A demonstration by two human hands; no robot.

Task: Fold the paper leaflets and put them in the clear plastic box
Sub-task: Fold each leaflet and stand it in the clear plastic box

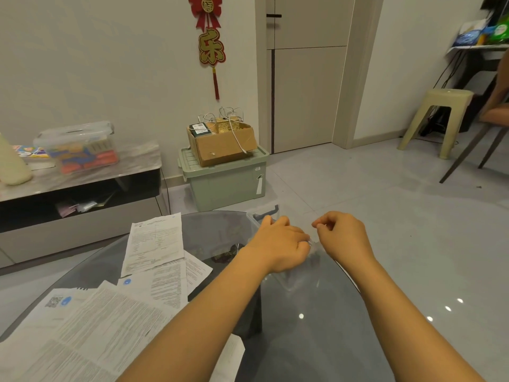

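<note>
Behind the left hand [278, 244], clear plastic box [254, 220] mostly hidden; both grips unclear, right hand [343, 238] curled.

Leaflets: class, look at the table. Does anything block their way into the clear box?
Probably yes. Both hands, left and right, are over the clear box, apparently on its lid. The leaflets lie unfolded left of it, with only bare table between.

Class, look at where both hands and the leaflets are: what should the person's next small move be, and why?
Probably lift the lid off the clear plastic box. The left hand lies on its top and the right hand is curled at its edge, while the paper leaflets lie unfolded on the glass table, none visibly inside yet.
</note>
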